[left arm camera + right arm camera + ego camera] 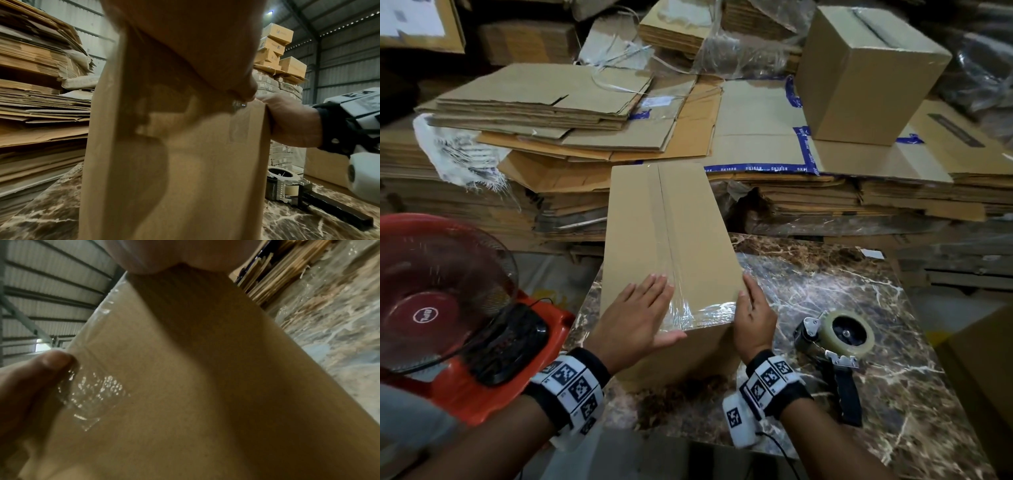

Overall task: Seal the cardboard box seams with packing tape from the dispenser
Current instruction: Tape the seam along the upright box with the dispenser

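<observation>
A tall brown cardboard box [640, 219] stands on the marble table [866, 294]. Clear tape [671, 250] runs along its top centre seam and across the near top edge [709, 313]. My left hand [643, 308] lies flat on the top near that edge, thumb over the front. My right hand [751, 308] lies against the box's near right corner with straight fingers. In the right wrist view its thumb [47, 369] presses a tape end [92, 391] onto the box's side. The tape dispenser [835, 346] lies on the table to the right, held by neither hand.
A red fan [448, 291] stands close at the left. Stacks of flattened cardboard [551, 113] fill the space behind the table. An assembled box [866, 75] sits on them at the back right. Another carton [983, 363] is at the right edge.
</observation>
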`<state>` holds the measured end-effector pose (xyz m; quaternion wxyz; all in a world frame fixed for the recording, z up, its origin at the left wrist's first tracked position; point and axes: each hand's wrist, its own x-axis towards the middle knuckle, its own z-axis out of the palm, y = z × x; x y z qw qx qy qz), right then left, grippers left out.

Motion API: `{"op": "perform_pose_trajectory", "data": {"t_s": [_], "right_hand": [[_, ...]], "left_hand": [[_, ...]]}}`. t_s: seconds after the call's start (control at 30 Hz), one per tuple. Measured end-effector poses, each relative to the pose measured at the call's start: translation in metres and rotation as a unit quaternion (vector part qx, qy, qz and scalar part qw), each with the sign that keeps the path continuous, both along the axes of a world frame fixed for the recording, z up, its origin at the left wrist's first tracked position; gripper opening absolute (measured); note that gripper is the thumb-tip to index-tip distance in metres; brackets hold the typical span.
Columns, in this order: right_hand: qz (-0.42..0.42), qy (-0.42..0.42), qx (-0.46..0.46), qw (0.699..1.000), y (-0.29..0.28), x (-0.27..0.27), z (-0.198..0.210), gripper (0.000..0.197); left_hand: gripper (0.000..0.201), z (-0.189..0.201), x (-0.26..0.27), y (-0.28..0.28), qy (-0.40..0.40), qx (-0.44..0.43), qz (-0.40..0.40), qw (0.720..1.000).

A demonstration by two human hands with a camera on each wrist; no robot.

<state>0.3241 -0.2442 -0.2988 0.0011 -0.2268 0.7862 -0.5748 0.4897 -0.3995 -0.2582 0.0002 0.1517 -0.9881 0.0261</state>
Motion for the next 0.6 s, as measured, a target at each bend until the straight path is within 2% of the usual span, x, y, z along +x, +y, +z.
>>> {"op": "perform_pose_trajectory", "data": {"t_s": [0.07,0.13,0.23,0.3,0.37,0.4,0.47,0.5,0.53,0.6], "right_hand": [[0.033,-0.031,0.000,0.999,0.002,-0.002,0.001,0.057],[0.080,-0.122,-0.022,0.989,0.006,-0.002,0.000,0.064],[0.156,-0.281,-0.040,0.946,0.016,-0.007,-0.004,0.078],[0.201,-0.306,0.017,0.930,0.023,-0.015,0.000,0.083],[0.206,-0.268,0.099,0.936,0.028,-0.022,0.007,0.088],[0.193,-0.223,0.136,0.946,0.028,-0.023,0.011,0.095],[0.172,-0.099,0.183,0.963,0.024,-0.018,0.024,0.102],[0.166,-0.029,0.198,0.966,0.019,-0.013,0.029,0.099],[0.164,0.030,0.215,0.962,0.013,-0.005,0.035,0.094],[0.159,0.100,0.292,0.938,0.002,0.011,0.045,0.086]], "left_hand": [[0.105,0.002,0.000,0.001,0.007,-0.002,0.002,1.000],[0.103,0.003,0.001,0.003,0.009,-0.007,0.002,1.000],[0.101,0.004,0.002,0.004,0.012,-0.018,0.009,1.000],[0.099,0.003,0.002,0.004,0.017,-0.015,0.012,1.000],[0.099,0.004,0.003,0.005,0.021,-0.010,0.012,1.000],[0.099,0.005,0.003,0.006,0.022,-0.009,0.010,1.000],[0.097,0.008,0.005,0.006,0.024,0.007,0.004,1.000],[0.094,0.010,0.006,0.006,0.039,0.032,0.005,0.999],[0.090,0.011,0.007,0.005,0.071,0.067,0.013,0.995],[0.073,0.008,0.011,0.004,0.193,0.117,0.053,0.973]]}}
